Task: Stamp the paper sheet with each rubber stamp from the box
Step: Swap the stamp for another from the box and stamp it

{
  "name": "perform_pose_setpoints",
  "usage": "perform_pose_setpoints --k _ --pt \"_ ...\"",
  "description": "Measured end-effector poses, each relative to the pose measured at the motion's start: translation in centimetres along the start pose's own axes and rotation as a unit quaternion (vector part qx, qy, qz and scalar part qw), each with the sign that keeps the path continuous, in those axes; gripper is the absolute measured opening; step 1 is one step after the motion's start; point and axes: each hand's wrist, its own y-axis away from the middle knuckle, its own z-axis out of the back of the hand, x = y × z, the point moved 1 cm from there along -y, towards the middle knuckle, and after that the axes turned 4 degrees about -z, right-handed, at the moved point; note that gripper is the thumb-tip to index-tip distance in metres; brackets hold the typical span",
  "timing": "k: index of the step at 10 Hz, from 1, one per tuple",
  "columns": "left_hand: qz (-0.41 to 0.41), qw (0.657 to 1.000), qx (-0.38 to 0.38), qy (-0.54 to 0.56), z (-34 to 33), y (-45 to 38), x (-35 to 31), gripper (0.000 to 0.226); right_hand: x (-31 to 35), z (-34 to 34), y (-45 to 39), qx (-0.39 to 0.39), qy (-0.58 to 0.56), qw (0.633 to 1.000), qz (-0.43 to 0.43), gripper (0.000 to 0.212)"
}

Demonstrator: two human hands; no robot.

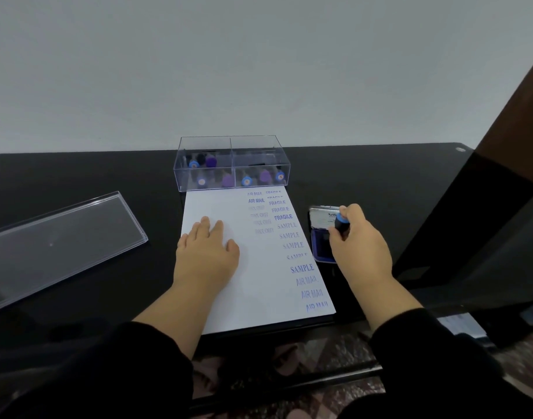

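the left hand (209,249) lies flat, fingers straight, on the paper sheet (229,297), which sits just below the clear box (232,163). to the right, the right hand (360,243) grips a rubber stamp (341,224) over the ink pad (321,244).

Dim, even, cool light; soft shadow under the left hand (209,251). Faint glare on the lid (59,237), left. Edges bow from the wide lens; far stamped text blurs.

White paper sheet (229,285), blue-stamped down its right side, lies under the left hand (206,252); black, blue-capped stamp (341,225) upright in the right hand (360,247); clear box (231,164) beyond both.
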Motion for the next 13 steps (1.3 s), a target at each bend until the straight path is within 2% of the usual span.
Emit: perform_pose_setpoints --k 5,8,9,12,13 --pt "0.001 1.000 0.001 0.002 0.2 0.2 -0.2 0.055 0.1 0.0 0.2 -0.004 -0.003 1.000 0.005 0.013" --pt "0.001 1.000 -0.004 0.007 0.2 0.2 -0.3 0.055 1.4 0.4 0.1 -0.001 -0.075 0.997 0.003 0.020" --pt "0.002 1.000 -0.004 0.011 0.2 0.2 -0.3 0.055 3.1 -0.4 0.5 0.024 -0.114 0.993 0.025 0.018" --pt "0.005 1.000 -0.006 0.020 0.2 0.3 -0.3 0.055 5.9 -3.5 0.9 0.082 -0.101 0.988 0.077 0.028" --pt "0.008 1.000 -0.008 0.009 0.0 0.2 -0.3 0.056 6.4 -4.1 0.9 0.094 -0.102 0.987 0.078 0.022"
